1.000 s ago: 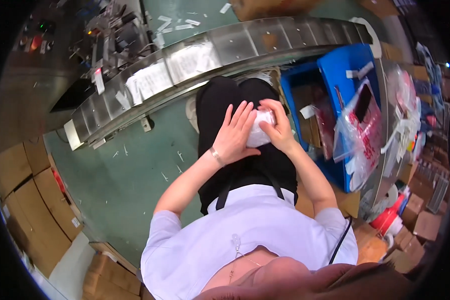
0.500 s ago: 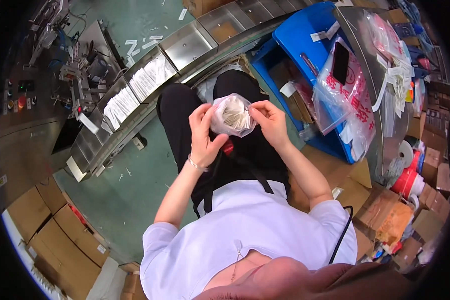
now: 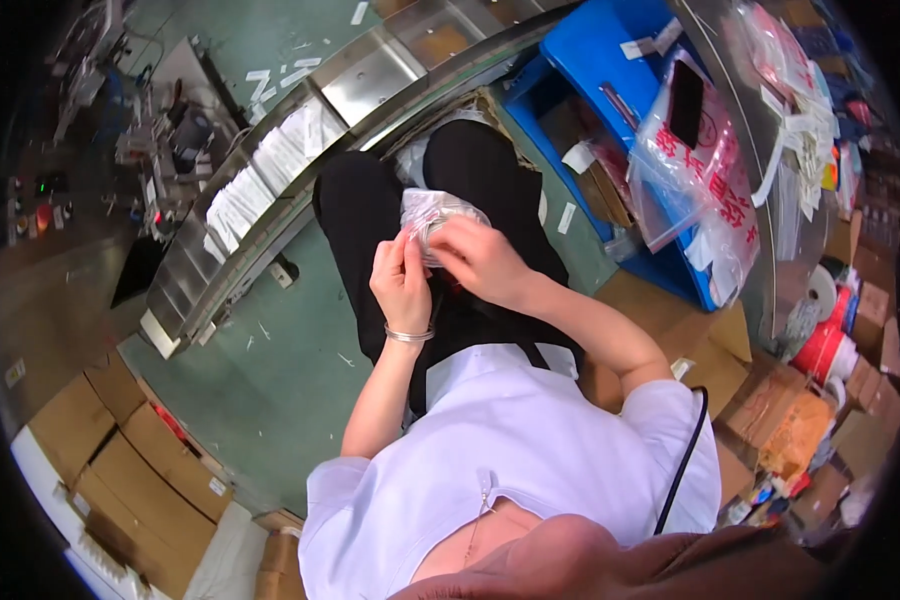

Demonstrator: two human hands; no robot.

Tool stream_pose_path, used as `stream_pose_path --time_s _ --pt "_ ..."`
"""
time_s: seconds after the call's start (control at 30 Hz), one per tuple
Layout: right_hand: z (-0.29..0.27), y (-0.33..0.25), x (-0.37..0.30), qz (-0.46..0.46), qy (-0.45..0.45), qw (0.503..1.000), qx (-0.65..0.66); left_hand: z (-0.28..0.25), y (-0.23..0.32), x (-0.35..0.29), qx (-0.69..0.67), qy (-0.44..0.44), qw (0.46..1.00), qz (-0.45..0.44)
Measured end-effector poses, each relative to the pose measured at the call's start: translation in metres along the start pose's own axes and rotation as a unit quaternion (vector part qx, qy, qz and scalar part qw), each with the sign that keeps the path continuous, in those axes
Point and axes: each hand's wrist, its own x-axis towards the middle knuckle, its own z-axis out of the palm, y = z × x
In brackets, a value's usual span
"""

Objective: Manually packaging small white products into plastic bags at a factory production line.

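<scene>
Two-handed: pinching clear plastic bag (image 3: 430, 205) w/ L hand (image 3: 402, 287) + R hand (image 3: 492, 262); not set down yet, can't tell if sealed; w/ white slips (image 3: 242, 203) left in conveyor (image 3: 370, 78).

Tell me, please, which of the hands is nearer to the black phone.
Right. The right hand is at the small clear bag, below and left of the phone in the picture; the left hand is farther left.
</scene>
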Motion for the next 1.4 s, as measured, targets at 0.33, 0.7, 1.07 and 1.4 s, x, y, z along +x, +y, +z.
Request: stream_pose_path --time_s 0.33,0.7,1.07,1.4 --pt "0.019 0.020 0.017 0.075 -0.136 0.988 -0.005 -0.001 -0.001 0.000 0.025 0.004 0.999 0.047" --pt "-0.044 0.006 -0.037 -0.192 -0.064 0.938 -0.281 -0.005 0.008 0.008 0.146 -0.037 0.987 0.061" --pt "-0.041 0.010 -0.046 -0.288 -0.088 0.928 -0.219 0.031 -0.008 0.019 0.428 -0.133 0.884 0.133" --pt "-0.035 0.008 -0.038 -0.176 -0.065 0.962 -0.196 0.015 0.010 0.060 0.244 -0.091 0.958 0.119"
